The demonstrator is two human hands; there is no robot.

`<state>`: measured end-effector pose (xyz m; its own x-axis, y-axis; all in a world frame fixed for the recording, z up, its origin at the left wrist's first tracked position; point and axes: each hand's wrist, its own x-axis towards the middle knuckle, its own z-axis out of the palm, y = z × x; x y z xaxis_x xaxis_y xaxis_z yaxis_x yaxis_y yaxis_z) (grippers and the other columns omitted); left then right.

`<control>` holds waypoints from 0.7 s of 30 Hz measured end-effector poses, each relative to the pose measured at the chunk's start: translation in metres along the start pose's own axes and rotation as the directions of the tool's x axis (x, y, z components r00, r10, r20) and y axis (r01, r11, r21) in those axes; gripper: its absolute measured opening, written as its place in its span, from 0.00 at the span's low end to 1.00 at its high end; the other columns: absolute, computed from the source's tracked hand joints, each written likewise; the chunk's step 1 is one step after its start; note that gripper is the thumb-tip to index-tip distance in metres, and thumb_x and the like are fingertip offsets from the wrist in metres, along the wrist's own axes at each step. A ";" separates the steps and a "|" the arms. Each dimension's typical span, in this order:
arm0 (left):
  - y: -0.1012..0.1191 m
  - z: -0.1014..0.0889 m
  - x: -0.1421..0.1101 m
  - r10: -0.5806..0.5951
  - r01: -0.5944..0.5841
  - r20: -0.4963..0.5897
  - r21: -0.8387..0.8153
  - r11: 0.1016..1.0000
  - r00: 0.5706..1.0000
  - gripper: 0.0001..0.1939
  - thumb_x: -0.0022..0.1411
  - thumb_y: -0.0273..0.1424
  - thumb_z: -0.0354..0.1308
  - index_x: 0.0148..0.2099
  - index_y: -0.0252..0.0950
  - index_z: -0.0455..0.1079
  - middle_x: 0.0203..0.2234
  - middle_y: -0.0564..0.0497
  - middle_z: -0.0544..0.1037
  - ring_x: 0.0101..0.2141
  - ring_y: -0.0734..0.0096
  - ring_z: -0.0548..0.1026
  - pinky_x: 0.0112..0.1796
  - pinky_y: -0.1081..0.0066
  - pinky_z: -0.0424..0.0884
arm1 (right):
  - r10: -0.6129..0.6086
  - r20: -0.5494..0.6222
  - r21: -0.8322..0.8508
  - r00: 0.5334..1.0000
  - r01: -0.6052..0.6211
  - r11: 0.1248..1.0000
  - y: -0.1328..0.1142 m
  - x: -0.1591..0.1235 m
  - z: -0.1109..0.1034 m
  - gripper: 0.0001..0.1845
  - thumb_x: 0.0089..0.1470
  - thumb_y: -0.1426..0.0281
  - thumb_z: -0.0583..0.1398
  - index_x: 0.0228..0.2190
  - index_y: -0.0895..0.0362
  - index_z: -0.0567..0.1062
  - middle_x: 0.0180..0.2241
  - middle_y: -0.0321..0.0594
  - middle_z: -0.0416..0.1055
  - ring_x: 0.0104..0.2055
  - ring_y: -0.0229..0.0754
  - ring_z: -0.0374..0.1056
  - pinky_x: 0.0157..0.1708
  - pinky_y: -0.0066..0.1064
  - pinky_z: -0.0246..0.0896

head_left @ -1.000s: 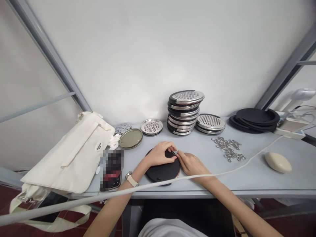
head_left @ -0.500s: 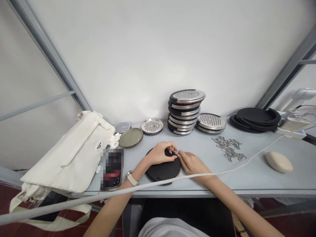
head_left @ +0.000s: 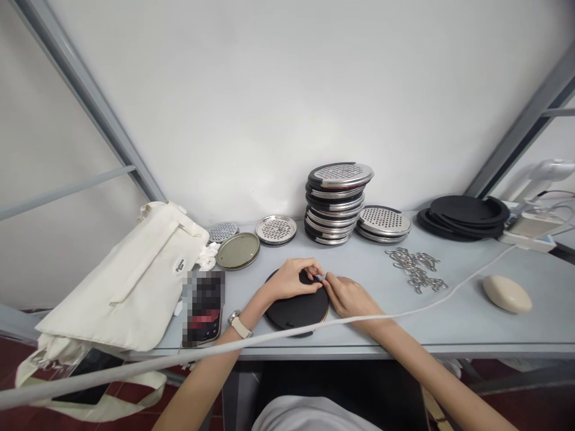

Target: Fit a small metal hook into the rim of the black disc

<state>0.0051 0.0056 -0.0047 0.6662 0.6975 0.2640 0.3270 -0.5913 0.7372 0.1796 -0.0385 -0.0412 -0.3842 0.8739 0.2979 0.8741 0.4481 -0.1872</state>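
Note:
A black round disc (head_left: 299, 311) with a thin orange-brown line along its right edge lies flat at the table's front. My left hand (head_left: 296, 280) rests over its upper part, thumb and fingers curled in at the far right rim. At that rim sits a small metal clip (head_left: 318, 277), pinched by my right hand (head_left: 348, 296) between thumb and forefinger. Part of the clip is hidden by my fingertips. To the right lies a pile of loose metal clips (head_left: 417, 269). Behind stands a tall stack of round graters (head_left: 336, 206) with black rims.
A lower grater stack (head_left: 383, 222), black round trays (head_left: 467, 216), a metal grater plate (head_left: 275, 230) and olive lids (head_left: 238, 251) line the back. A white bag (head_left: 130, 281) and phone (head_left: 204, 311) lie left, a beige oval object (head_left: 506, 294) right. A white cable (head_left: 269, 340) crosses in front.
Both hands stay at the disc's far right rim. The clip shows slightly less between my fingertips; otherwise only a slight shift of the camera.

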 end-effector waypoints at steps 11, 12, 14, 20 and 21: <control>-0.001 0.000 0.000 -0.006 0.006 0.001 -0.016 1.000 1.000 0.11 0.49 0.28 0.57 0.38 0.33 0.67 0.28 0.52 0.72 0.32 0.76 0.69 0.35 0.76 0.64 | 0.025 -0.013 0.005 1.000 -0.025 1.000 0.001 0.000 0.001 0.15 0.59 0.67 0.40 0.30 0.57 0.62 0.22 0.38 0.68 0.23 0.36 0.63 0.23 0.26 0.47; -0.001 0.000 0.000 -0.009 0.009 0.001 -0.017 1.000 1.000 0.11 0.49 0.28 0.57 0.38 0.33 0.67 0.28 0.52 0.72 0.32 0.76 0.69 0.35 0.76 0.64 | 0.031 -0.012 0.005 0.999 -0.031 1.000 0.001 0.000 0.001 0.15 0.59 0.67 0.40 0.30 0.57 0.62 0.22 0.38 0.68 0.23 0.36 0.63 0.24 0.26 0.47; -0.001 0.000 0.000 -0.007 0.007 0.002 -0.018 1.000 1.000 0.11 0.49 0.28 0.57 0.38 0.33 0.68 0.28 0.52 0.72 0.32 0.76 0.69 0.35 0.76 0.64 | 0.041 -0.005 0.008 0.999 -0.041 0.999 0.001 0.000 0.001 0.15 0.59 0.67 0.40 0.30 0.57 0.62 0.22 0.38 0.68 0.23 0.36 0.63 0.23 0.26 0.47; -0.001 0.000 0.000 0.004 -0.004 0.001 -0.027 1.000 1.000 0.10 0.49 0.28 0.57 0.37 0.34 0.67 0.28 0.52 0.72 0.32 0.76 0.69 0.35 0.76 0.64 | 0.044 0.007 0.027 0.999 -0.044 0.999 0.001 0.000 0.001 0.15 0.59 0.67 0.39 0.30 0.56 0.61 0.22 0.38 0.68 0.23 0.36 0.63 0.23 0.26 0.46; -0.001 0.000 0.000 0.004 -0.003 0.002 -0.030 1.000 1.000 0.11 0.49 0.28 0.57 0.37 0.34 0.67 0.28 0.52 0.71 0.32 0.76 0.69 0.35 0.76 0.64 | 0.046 0.005 0.030 0.999 -0.046 0.998 0.001 0.000 0.001 0.15 0.59 0.67 0.39 0.30 0.56 0.61 0.22 0.37 0.68 0.23 0.36 0.63 0.23 0.26 0.46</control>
<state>0.0049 0.0066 -0.0056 0.6685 0.6947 0.2656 0.3041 -0.5811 0.7549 0.1799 -0.0376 -0.0423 -0.3448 0.8947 0.2841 0.8817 0.4125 -0.2289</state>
